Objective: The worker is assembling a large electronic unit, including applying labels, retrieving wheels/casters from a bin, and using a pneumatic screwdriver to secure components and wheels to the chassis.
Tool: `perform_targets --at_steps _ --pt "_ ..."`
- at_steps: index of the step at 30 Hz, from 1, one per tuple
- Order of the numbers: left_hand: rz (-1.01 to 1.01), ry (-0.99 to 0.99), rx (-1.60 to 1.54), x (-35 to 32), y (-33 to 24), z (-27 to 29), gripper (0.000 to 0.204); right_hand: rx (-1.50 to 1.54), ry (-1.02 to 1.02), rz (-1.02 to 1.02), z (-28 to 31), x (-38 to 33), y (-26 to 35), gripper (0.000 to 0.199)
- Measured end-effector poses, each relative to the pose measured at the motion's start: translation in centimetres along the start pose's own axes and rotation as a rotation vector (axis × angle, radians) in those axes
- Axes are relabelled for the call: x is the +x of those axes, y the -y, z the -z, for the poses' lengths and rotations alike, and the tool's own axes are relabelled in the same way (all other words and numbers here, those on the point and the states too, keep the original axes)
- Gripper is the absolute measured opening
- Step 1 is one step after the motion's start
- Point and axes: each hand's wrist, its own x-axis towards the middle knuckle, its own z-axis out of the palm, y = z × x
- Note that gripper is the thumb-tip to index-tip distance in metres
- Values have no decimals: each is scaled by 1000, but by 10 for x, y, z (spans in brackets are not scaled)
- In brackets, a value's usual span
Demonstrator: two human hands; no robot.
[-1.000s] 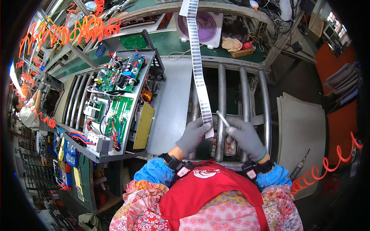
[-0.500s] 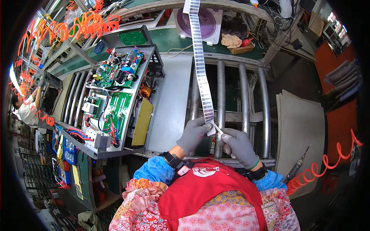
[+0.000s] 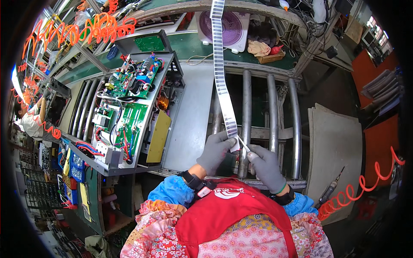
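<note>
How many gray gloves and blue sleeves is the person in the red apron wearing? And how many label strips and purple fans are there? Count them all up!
Gray gloves: 2
Blue sleeves: 2
Label strip: 1
Purple fan: 1
Total: 6

Rollers (image 3: 246,112): bare metal, set right in front of you
Table (image 3: 189,50): green top, beyond the rollers from you
Panels (image 3: 380,139): orange, off to your right
Floor (image 3: 333,86): dark grey, right of your rollers
Window (image 3: 381,38): bright panes, far upper right
Light (image 3: 15,84): glowing white streak, your far left
</note>
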Motion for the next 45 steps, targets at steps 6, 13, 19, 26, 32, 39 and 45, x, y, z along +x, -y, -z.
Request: perform_targets --at_steps 6,13,19,26,32,39,45 --pt "-61 22 65 -1 -1 -1 22 17 46 -71 4 0 6 32" --pt "-58 54 136 -1 -5 5 22 -11 -10 26 -4 3 -5 30" --pt "13 71 95 -3 -1 3 23 -86 -102 175 -8 8 -11 27" --pt "-62 8 96 -1 0 1 22 -5 -5 63 -1 7 -8 30" --pt "-60 7 113 -1 -3 0 21 -13 25 50 2 7 -5 32" --pt "-35 66 77 1 -4 5 21 -33 -21 103 -3 9 -8 30" --pt "-62 65 92 1 -4 7 22 -25 -11 72 -5 9 -11 31"
